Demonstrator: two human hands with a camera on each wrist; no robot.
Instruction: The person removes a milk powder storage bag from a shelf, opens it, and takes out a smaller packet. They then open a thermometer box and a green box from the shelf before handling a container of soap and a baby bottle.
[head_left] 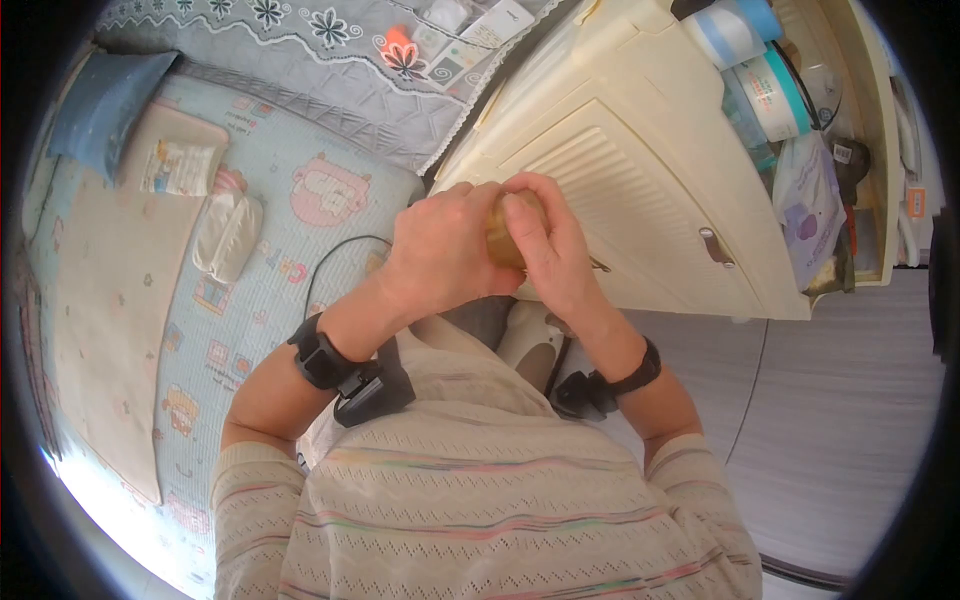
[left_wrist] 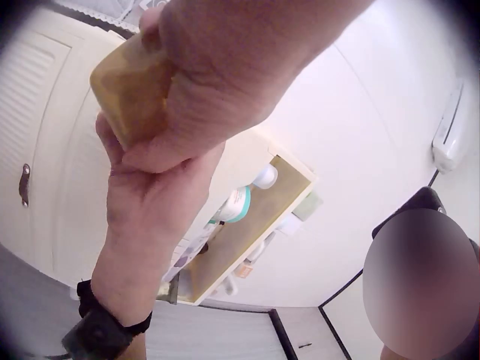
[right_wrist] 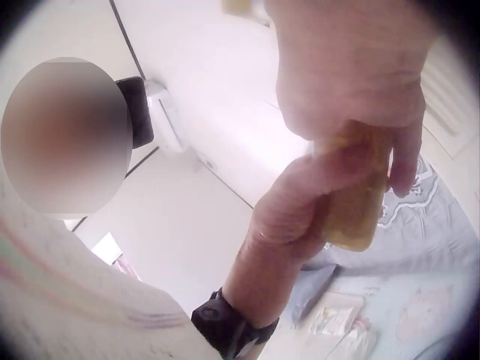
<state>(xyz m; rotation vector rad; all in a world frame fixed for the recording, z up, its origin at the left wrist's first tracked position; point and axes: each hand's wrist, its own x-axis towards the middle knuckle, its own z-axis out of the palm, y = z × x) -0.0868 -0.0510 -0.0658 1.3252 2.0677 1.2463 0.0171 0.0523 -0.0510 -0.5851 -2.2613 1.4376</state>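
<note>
Both hands hold an amber, see-through container with rounded edges [head_left: 508, 240] in front of the body, beside the cream cabinet. My left hand [head_left: 445, 245] grips it from the left, fingers wrapped round its side. My right hand [head_left: 555, 245] holds it from the right, with the thumb laid along its near side. In the left wrist view the rounded end of the container [left_wrist: 131, 86] pokes out between the two hands. The right wrist view shows its other end [right_wrist: 352, 217] below the fingers. Much of its surface is hidden by the hands.
The cream cabinet [head_left: 660, 180] has a door with a small handle [head_left: 716, 247]. Its top tray holds a teal-rimmed white tub [head_left: 775, 95] and a purple-and-white packet [head_left: 808, 195]. At left, a bed [head_left: 270, 270] carries a blue pillow [head_left: 110, 105] and wipes-like packs [head_left: 180, 168].
</note>
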